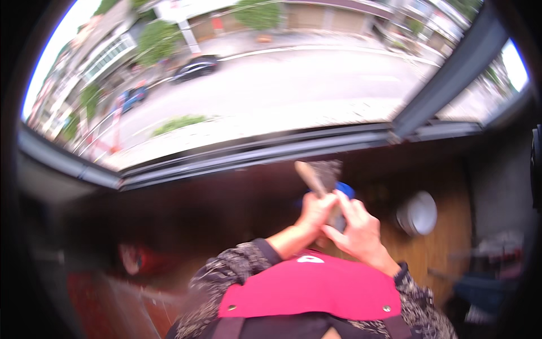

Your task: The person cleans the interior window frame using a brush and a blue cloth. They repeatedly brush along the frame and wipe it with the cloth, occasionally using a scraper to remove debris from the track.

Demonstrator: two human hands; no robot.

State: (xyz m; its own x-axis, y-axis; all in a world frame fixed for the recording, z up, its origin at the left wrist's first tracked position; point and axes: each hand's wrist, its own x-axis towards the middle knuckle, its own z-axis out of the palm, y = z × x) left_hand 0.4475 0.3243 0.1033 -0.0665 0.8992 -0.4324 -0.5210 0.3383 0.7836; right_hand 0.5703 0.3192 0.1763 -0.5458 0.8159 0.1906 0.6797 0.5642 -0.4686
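Observation:
My left hand [314, 212] grips a slim tan stick or handle [311, 179], which looks wooden and points up and away from me. Beside the stick is a dark grey, rough-looking piece [331, 171]; blur hides whether the two are joined. My right hand [360, 224] meets the left, its fingers and thumb around a grey thing [337, 221] between the palms. Whether that is the lower part of the dark piece, I cannot tell. A blue object [345, 189] shows partly behind my right fingertips.
A metal window frame [262, 154] runs across in front, with a street and parked cars [197, 68] beyond the window. To the right, a white bucket [417, 214] stands on the wood-look floor [451, 212]. A red object [144, 259] lies left. I wear a pink apron [313, 288].

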